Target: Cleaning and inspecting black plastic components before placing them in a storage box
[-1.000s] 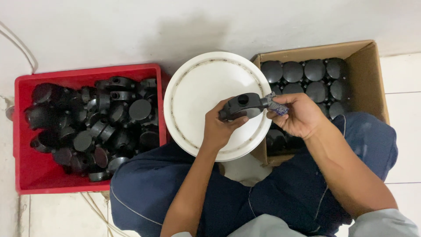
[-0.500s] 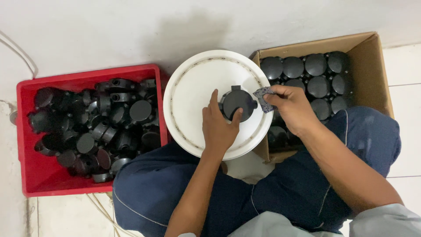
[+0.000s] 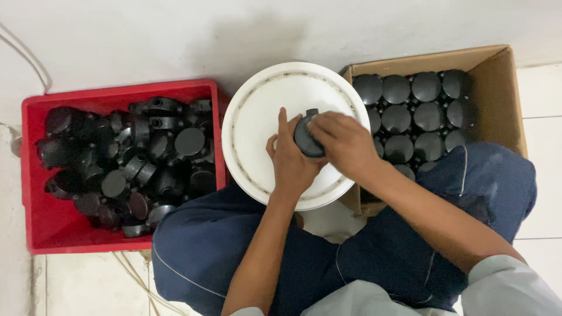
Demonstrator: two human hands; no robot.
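A red crate [image 3: 35, 175] sits on the floor to the left of the white round lid [image 3: 257, 99], its side touching the lid's rim. It is heaped with loose black round parts [image 3: 134, 158], lying at all angles. To the right of the lid stands an open cardboard box [image 3: 497, 99], holding black round caps [image 3: 413, 114] set flat in neat rows. Behind the lid rises a white wall [image 3: 234, 29]. White floor tiles [image 3: 541, 175] show right of the box.
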